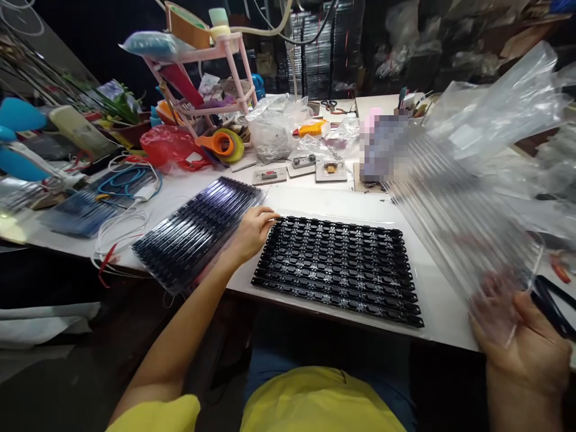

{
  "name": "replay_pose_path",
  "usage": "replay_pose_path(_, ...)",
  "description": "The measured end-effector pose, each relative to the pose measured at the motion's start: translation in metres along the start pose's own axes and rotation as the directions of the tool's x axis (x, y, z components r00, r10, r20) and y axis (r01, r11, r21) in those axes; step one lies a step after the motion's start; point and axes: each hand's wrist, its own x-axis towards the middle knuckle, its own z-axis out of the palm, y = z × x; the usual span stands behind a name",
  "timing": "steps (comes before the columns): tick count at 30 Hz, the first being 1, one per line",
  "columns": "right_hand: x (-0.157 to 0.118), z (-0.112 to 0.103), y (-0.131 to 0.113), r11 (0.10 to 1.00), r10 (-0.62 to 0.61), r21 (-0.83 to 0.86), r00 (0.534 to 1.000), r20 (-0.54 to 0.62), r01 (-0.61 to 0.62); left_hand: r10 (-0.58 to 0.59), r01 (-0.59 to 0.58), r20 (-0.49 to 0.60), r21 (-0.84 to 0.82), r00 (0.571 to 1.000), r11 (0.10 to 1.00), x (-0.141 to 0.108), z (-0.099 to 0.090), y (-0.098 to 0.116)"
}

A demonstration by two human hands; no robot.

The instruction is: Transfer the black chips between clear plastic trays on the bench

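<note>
Our right hand (pixel 526 342) pinches the near corner of a clear plastic cover (pixel 463 222), lifted above the bench (pixel 441 300) (it looks light, thin and floppy, so an edge grip suits). Our left hand (pixel 252 231) rests loosely curled fingers on the black tray (pixel 339 267).

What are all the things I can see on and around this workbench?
black tray of small parts: one, black, on the table in front of the person
bagged tray stack: one, dark, in clear wrap, left of the black tray
clear plastic tray: one, see-through, raised at the right
table: one, white
pink rack: one, pink, back left
tape rolls: a few, orange and yellow-green, under the rack
red bag: one, left of the tape rolls
small fixtures: three, grey, in a row behind the trays
left hand: touches the black tray's left edge
right hand: grips the clear plastic tray
</note>
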Motion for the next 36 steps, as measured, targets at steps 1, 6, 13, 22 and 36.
replay_pose_path(1, -0.001, 0.0, 0.0, 0.999, -0.014, 0.037, 1.0, -0.005, 0.014, -0.005, 0.005, 0.01, 0.009, 1.0, 1.0, 0.011, 0.003, -0.005)
replay_pose_path(6, -0.001, -0.004, 0.002, 0.999, 0.029, 0.02, 0.999, -0.017, -0.029, -0.037, 0.038, 0.069, -0.003, 0.997, 0.999, 0.036, 0.019, -0.027)
replay_pose_path(13, -0.002, -0.001, -0.001, 1.0, 0.023, -0.009, 1.0, -0.02, -0.024, -0.128, 0.138, 0.103, -0.088, 0.986, 0.987, 0.045, 0.03, -0.041)
replay_pose_path(22, 0.013, -0.008, 0.01, 0.995, -0.077, -0.053, 0.994, 0.079, 0.082, -0.229, 0.24, 0.07, -0.291, 0.971, 0.926, 0.038, 0.022, -0.026)
replay_pose_path(36, -0.001, 0.03, -0.039, 0.952, -0.305, 0.084, 0.911, 0.277, 0.293, -0.161, 0.513, 0.492, -0.767, 0.856, 0.385, 0.018, -0.043, 0.088)
